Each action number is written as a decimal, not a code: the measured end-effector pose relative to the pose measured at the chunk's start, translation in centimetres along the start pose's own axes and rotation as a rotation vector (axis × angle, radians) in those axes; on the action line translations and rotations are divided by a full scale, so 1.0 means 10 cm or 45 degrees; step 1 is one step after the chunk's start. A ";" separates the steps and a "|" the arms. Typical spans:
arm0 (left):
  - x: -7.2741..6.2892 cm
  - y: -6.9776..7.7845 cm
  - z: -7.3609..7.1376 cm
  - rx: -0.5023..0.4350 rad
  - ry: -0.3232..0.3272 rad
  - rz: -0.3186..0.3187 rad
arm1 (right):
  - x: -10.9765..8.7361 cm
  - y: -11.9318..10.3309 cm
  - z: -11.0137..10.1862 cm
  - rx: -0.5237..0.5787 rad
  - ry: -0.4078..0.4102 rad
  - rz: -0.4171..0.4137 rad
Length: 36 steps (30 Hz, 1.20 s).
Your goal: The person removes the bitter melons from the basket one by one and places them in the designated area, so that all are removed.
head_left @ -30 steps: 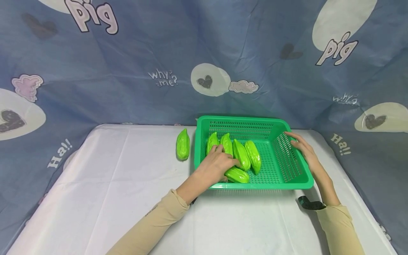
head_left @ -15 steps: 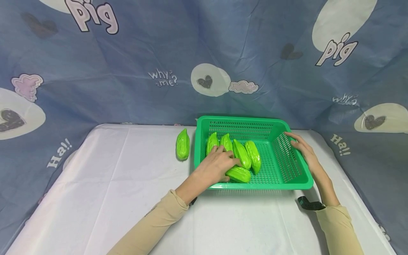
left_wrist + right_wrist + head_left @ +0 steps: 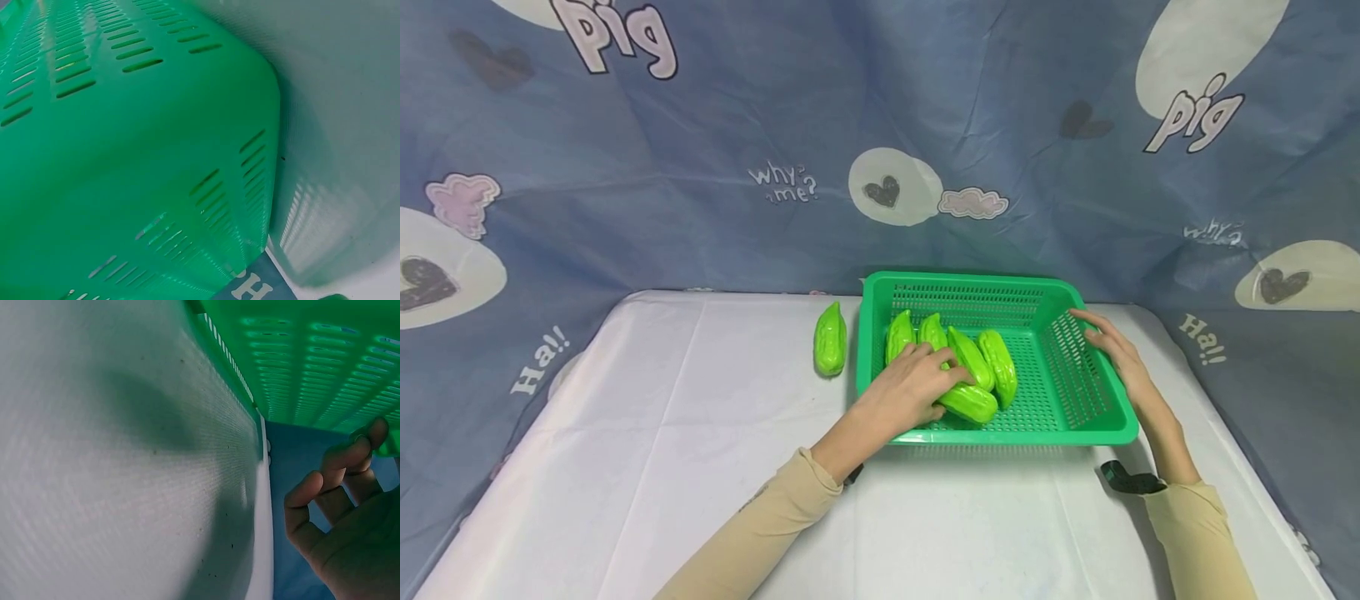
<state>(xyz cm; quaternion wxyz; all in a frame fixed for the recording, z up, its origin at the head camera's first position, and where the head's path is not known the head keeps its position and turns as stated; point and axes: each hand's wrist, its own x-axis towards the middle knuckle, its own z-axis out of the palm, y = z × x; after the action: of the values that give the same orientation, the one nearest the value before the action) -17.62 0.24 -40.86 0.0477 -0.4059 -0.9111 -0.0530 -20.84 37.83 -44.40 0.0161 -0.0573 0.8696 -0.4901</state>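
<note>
Two tan sleeves, a left one and a right one, enter at the bottom of the frame. The left hand, right of centre, holds a glossy green gourd with its fingers over the upper side and thumb by the lower. The gourd's left end is hidden by the hand; the rest sticks out toward the lower right, inside the green basket near its lower rim. The right hand rests at the basket's right rim, fingers loosely bent. Farther in, four more gourds stand in a row, the left ones partly hidden by the left hand. A lone gourd lies outside, left of the basket, on the white cloth. Behind hangs a printed blue backdrop.

The held gourd shows plainly only in the head view. The left wrist view gives the basket's slotted outer wall; the right wrist view shows the right palm and the undersides of its fingers.
</note>
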 end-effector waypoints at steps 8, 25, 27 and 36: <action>-0.02 0.00 -0.01 -0.082 0.134 0.038 | 0.01 -0.01 -0.01 0.009 -0.009 0.007; -0.02 0.01 -0.02 -0.085 0.159 -0.004 | 0.06 -0.03 -0.08 -0.121 -0.081 -0.083; -0.02 0.01 -0.02 -0.096 0.153 -0.003 | 0.07 -0.05 -0.10 -0.177 -0.092 -0.074; -0.01 0.00 -0.02 -0.105 0.156 0.032 | 0.07 -0.16 -0.16 -0.305 -0.124 -0.089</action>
<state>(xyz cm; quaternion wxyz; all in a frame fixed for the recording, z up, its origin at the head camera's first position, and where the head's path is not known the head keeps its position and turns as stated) -17.52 0.17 -40.72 0.0871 -0.4148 -0.8984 -0.1147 -21.54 38.24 -42.18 0.0343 -0.1128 0.9175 -0.3798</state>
